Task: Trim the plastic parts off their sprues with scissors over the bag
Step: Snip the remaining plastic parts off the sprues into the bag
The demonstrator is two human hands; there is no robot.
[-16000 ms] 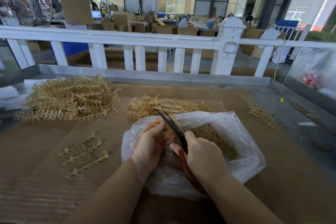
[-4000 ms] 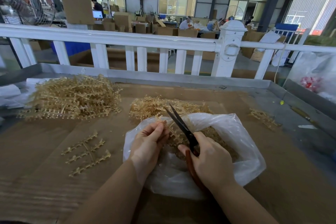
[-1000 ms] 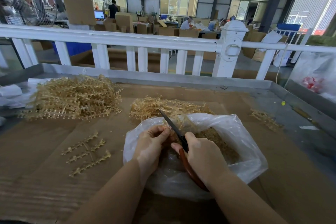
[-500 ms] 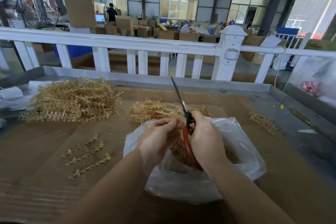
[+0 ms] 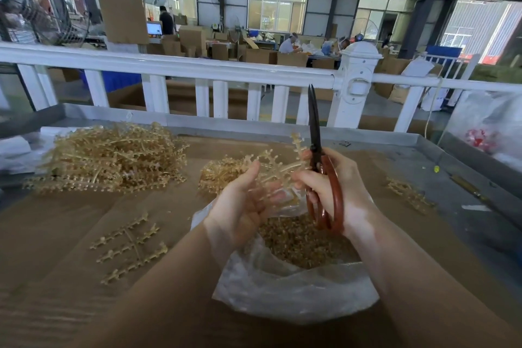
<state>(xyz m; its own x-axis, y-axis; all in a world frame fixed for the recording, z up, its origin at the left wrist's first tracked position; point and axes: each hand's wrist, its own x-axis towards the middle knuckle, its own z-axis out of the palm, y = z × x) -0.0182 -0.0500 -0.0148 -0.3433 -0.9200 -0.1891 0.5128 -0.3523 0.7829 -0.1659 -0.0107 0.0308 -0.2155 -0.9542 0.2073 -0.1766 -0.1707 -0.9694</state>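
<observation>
Right hand (image 5: 336, 186) clenched round the red-brown handles of the scissors (image 5: 317, 161); blades closed, pointing up toward 12 o'clock, tips in front of the white railing (image 5: 180, 68); right fingertips also look to pinch the stem end of a sprue (image 5: 282, 167), though that contact is partly hidden. Left hand (image 5: 243, 203) palm-up under the sprue, fingers loosely spread and motion-blurred; cannot tell if it actually grips the sprue or only touches it. Sprue held in the air between both hands, above the bag (image 5: 293, 291), branches tilted up toward 1 o'clock. Bag mouth open below the hands, trimmed parts (image 5: 299, 246) piled inside; bag lies on the cardboard sheet (image 5: 70, 234) covering the table. Large sprue heap (image 5: 113, 155) at 10 o'clock from the bag; smaller heap (image 5: 223, 175) at 11 o'clock, just behind the left hand; one flat sprue (image 5: 130, 246) at 9 o'clock, well apart from the bag; small cluster (image 5: 409, 195) at 2 o'clock near the table's metal rim (image 5: 381, 140).
</observation>
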